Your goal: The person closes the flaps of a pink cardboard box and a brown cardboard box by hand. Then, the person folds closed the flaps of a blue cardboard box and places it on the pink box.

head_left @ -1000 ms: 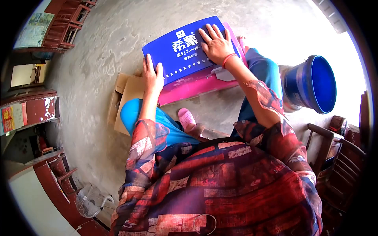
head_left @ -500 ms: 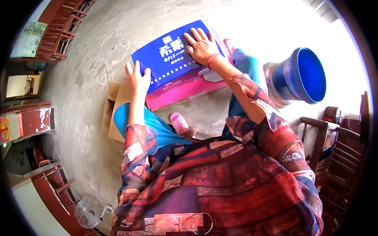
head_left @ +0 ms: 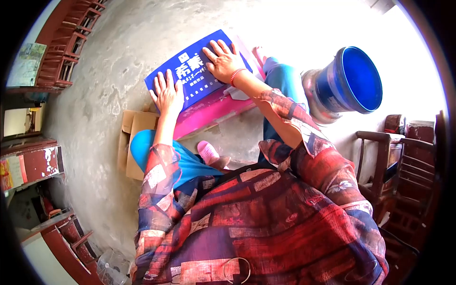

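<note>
A blue panel with white lettering (head_left: 199, 80) lies on top of a pink box (head_left: 213, 113) between my knees. My left hand (head_left: 167, 95) rests on the panel's left end, palm down with the fingers spread. Near its right end my right hand (head_left: 223, 61), with a red bracelet at the wrist, presses flat on it, fingers apart. Neither hand is closed around anything. A pale flap shows on the pink box's near side below my right wrist.
An open cardboard box (head_left: 137, 124) stands on the floor beside my left knee. To the right is a blue bucket (head_left: 332, 85). Wooden chairs (head_left: 380, 166) are at the right, and a fan (head_left: 113, 267) is at the lower left.
My left hand has moved from the panel's left edge onto its top face. My right hand stays flat on it. The whole view has shifted, so the box now appears further left.
</note>
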`<state>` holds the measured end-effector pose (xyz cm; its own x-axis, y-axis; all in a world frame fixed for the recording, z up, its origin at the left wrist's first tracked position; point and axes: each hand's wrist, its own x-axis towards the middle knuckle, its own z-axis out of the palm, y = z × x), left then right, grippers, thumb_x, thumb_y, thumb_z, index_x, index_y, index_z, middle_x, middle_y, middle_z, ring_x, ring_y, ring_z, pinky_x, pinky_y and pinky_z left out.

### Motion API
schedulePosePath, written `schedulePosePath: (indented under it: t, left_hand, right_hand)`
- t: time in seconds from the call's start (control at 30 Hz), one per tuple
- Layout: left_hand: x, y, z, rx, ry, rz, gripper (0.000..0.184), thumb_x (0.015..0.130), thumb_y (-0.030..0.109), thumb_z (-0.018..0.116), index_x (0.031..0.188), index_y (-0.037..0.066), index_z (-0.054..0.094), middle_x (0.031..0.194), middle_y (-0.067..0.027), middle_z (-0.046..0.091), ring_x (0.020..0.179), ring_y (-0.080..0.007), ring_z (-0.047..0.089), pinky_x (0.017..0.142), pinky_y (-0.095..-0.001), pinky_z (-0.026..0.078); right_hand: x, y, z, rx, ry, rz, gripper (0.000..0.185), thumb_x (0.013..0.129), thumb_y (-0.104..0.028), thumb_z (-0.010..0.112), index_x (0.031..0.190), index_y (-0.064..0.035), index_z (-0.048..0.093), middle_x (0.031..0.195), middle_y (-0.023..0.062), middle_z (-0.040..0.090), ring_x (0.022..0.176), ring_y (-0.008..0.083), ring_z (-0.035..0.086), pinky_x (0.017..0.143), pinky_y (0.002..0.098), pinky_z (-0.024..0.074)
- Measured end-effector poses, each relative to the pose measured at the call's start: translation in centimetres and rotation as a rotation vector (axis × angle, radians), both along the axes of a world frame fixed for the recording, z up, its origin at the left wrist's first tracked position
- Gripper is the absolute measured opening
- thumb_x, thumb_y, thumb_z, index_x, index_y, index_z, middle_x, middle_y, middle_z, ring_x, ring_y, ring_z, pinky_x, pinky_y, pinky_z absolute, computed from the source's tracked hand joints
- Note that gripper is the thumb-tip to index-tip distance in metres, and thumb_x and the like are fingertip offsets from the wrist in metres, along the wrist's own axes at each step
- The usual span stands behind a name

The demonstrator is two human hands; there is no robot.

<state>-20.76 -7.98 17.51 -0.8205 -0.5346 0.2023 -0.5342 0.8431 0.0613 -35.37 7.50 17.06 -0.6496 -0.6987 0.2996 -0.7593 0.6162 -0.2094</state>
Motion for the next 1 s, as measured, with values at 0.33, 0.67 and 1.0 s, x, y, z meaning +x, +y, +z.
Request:
schedulePosePath:
  t: [0.33,0.67,1.0]
  left_hand:
    - [0.6,1.0,0.5,-0.009,-0.004,0.025,0.056,0.088,0.042,0.035,0.138,0.019,0.024,0.143,-0.0109,0.019,0.133,-0.0275,0.015,0.104,-0.0528,0.009]
    - [0.5,1.1,0.6,0.002,0.009,0.048,0.056,0.086,0.040,0.037,0.137,0.019,0.024,0.144,-0.0106,0.018,0.133,-0.0265,0.015,0.105,-0.0513,0.008]
    - [0.1,0.8,0.0,0.003,0.156,0.040,0.056,0.085,0.039,0.039,0.135,0.015,0.031,0.142,-0.0133,0.023,0.131,-0.0287,0.018,0.104,-0.0530,0.007]
  right_hand:
    - [0.3,0.4,0.1,-0.005,-0.031,0.036,0.051,0.085,-0.035,0.038,0.133,-0.0192,0.034,0.140,0.0084,0.027,0.132,0.0263,0.019,0.105,0.0505,0.0097]
    - [0.2,0.3,0.8,0.019,-0.036,0.049,0.051,0.084,-0.035,0.040,0.132,-0.0191,0.035,0.140,0.0089,0.028,0.130,0.0261,0.022,0.102,0.0510,0.0131]
    - [-0.3,-0.3,0.6,0.080,0.014,0.038,0.051,0.085,-0.034,0.038,0.133,-0.0188,0.033,0.141,0.0086,0.026,0.132,0.0262,0.019,0.104,0.0499,0.0104]
